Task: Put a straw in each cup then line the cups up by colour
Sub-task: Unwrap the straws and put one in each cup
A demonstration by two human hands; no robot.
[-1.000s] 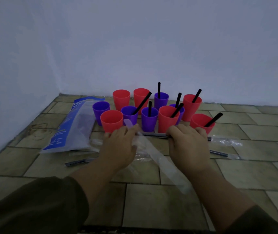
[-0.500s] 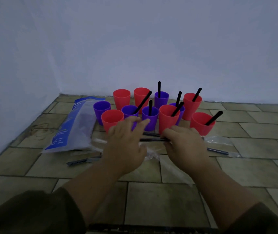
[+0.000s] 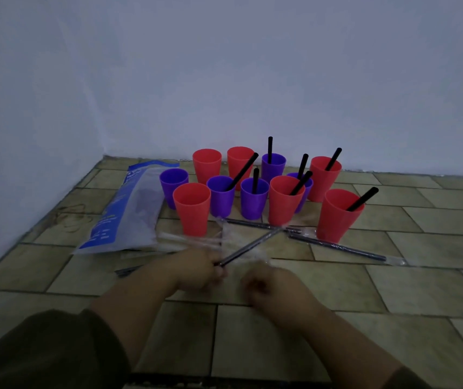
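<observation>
Red and purple cups stand clustered on the tiled floor, several with black straws in them. The front-left red cup (image 3: 191,209), the back-left red cup (image 3: 207,164) and the far-left purple cup (image 3: 173,183) hold no straw. My left hand (image 3: 199,269) grips the near end of a wrapped black straw (image 3: 252,245), which slants up and right toward the cups. My right hand (image 3: 269,284) is blurred. Its fingers are curled at the near end of the clear wrapper (image 3: 258,261) and seem to pinch it.
Two more wrapped straws (image 3: 264,226) (image 3: 337,247) lie in front of the cups. A blue and clear straw bag (image 3: 129,211) lies at the left with empty wrappers (image 3: 185,240) beside it. Another straw (image 3: 126,272) lies near my left wrist. Walls close the back and left.
Both hands have pulled back toward me from the cups. The wrapped straw, held level between them before, now slants with its near end in my left hand.
</observation>
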